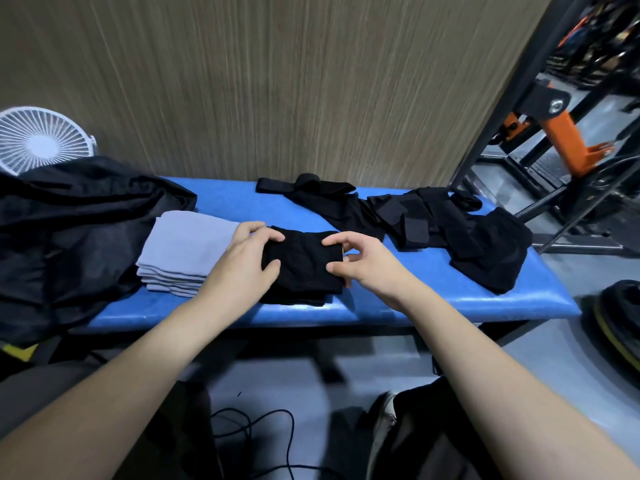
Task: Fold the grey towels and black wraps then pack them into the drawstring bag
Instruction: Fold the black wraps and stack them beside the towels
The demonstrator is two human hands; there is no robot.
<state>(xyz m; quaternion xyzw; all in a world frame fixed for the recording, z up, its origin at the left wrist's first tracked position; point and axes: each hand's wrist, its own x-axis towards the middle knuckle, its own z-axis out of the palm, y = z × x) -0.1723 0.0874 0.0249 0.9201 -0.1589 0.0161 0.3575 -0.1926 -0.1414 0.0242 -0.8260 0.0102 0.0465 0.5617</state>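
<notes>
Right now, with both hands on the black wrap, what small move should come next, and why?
Probably press the folded black wrap flat and release it. The left hand grips its left edge, the right hand pinches its right edge, and it already lies compact on the blue bench beside the stacked grey towels. Unfolded wraps wait behind.

One stack of grey towels point(187, 249) (folded), two hands point(242, 258).

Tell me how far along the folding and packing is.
Done: the grey towels sit folded in a stack on the blue bench. In hand: the left hand and right hand grip a folded black wrap atop a small black pile. Left: more wraps lie unfolded at the back, and nothing is packed into the black bag yet.
</notes>
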